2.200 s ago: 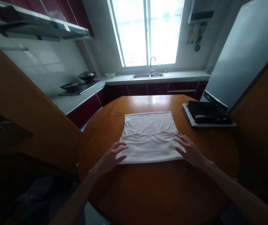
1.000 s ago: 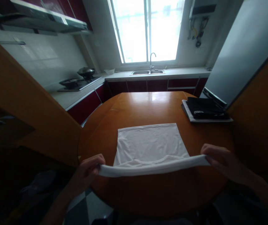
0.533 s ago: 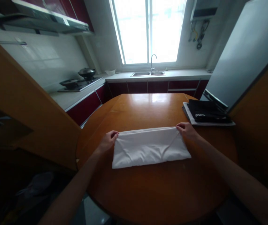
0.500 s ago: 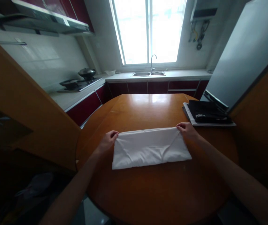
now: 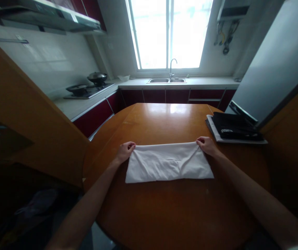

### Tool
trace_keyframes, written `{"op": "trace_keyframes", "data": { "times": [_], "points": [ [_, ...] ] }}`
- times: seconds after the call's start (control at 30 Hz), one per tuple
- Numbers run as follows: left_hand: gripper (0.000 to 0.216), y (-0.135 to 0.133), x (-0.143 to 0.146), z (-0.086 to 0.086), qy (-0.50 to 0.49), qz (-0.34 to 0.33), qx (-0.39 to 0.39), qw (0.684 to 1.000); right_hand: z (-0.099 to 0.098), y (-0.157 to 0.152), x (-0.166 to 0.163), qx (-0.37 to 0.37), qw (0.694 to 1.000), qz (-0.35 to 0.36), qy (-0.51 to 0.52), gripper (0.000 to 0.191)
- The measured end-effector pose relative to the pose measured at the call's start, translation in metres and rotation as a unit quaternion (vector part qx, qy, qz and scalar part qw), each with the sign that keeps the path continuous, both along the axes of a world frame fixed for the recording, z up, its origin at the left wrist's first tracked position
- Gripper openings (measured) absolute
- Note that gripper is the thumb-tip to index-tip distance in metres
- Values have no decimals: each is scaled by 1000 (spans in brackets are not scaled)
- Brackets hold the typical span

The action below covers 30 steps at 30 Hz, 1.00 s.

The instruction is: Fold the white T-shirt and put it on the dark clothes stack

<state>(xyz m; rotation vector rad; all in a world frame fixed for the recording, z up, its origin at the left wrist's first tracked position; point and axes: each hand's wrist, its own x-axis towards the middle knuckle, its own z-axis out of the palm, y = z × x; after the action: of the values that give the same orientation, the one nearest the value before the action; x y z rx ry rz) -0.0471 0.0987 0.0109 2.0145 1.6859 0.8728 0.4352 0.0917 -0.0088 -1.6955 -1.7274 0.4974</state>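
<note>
- Left hand [image 5: 125, 151], right hand [image 5: 207, 146]: fingers pinched on far corners of the white garment [image 5: 168, 162].
- Best practice: keep edges matched, then press flat on the counter [image 5: 169, 208].

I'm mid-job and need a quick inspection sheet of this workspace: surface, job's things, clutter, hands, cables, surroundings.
Surface: round wooden table, glossy, window glare at its far side.
Job's things: white garment, folded into a flat band, lying on the table.
Clutter: dark folded clothes stacked on the table's far right.
Hands: left hand pinches the garment's far left corner; right hand pinches the far right corner.
Cables: nothing seen on the table.
Surroundings: sink under the window, stove with pans at left.
</note>
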Motion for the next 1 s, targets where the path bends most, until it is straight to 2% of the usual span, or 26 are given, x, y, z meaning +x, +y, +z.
{"op": "trace_keyframes", "data": {
  "times": [0.1,0.2,0.37,0.47,0.6,0.73,0.8,0.9,1.0],
  "points": [
    [41,-7,-2,1,10,32,43,999,5,-14,-3,26,998,-40,-28,23],
    [43,-38,-13,7,16,70,68,995,11,-53,1,44,994,-84,-47,30],
    [46,-132,-33,11,31,28,-71,997,9,-144,18,-36,998,-30,-37,43],
    [44,-168,-29,6,30,21,-87,996,3,-174,21,-64,997,20,-40,37],
    [36,-175,-14,5,11,21,-46,999,5,-175,17,-57,995,61,-57,27],
    [33,-171,-19,9,12,42,-14,999,12,-171,27,-31,996,56,-64,24],
    [32,-173,-27,8,22,41,-23,999,13,-175,35,-34,996,46,-75,23],
    [32,-176,-36,8,46,4,-56,997,15,-181,42,-74,991,66,-85,21],
    [37,-168,-28,16,69,26,-18,997,24,-173,32,-47,994,22,-95,25]
  ]
}}
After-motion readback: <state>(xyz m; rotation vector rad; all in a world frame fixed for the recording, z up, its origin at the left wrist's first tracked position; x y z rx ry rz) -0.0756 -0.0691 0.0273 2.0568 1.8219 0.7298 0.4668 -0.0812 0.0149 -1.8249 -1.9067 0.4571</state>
